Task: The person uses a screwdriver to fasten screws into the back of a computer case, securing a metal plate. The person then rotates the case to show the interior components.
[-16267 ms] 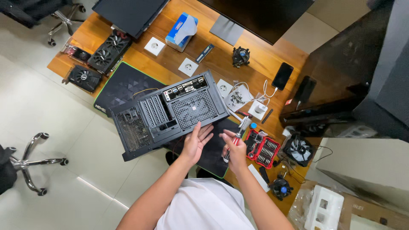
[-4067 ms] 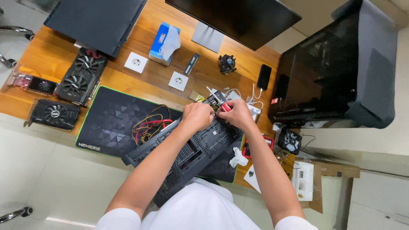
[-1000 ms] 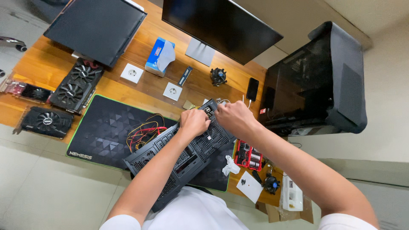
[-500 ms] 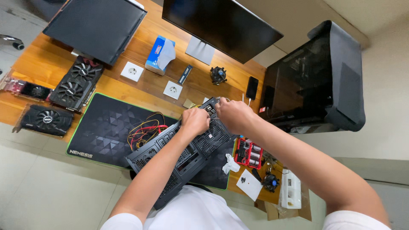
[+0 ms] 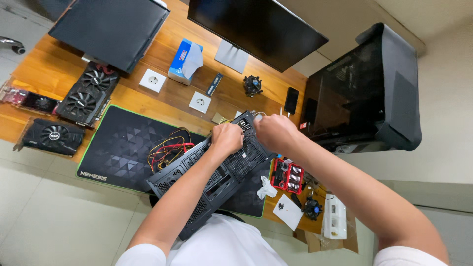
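Hands on black computer case [image 5: 217,172], left hand [image 5: 227,138] and right hand [image 5: 274,132] fingers clenched over its far end

A black metal computer case [image 5: 217,172], perforated with mesh vents and slotted panels, lies tilted on its side across the near edge of the wooden desk, resting partly on a dark desk mat. Its far upper corner sits toward the desk's middle, its lower end overhanging the near edge. Red and yellow cables [image 5: 167,148] spill from its left side onto the mat.
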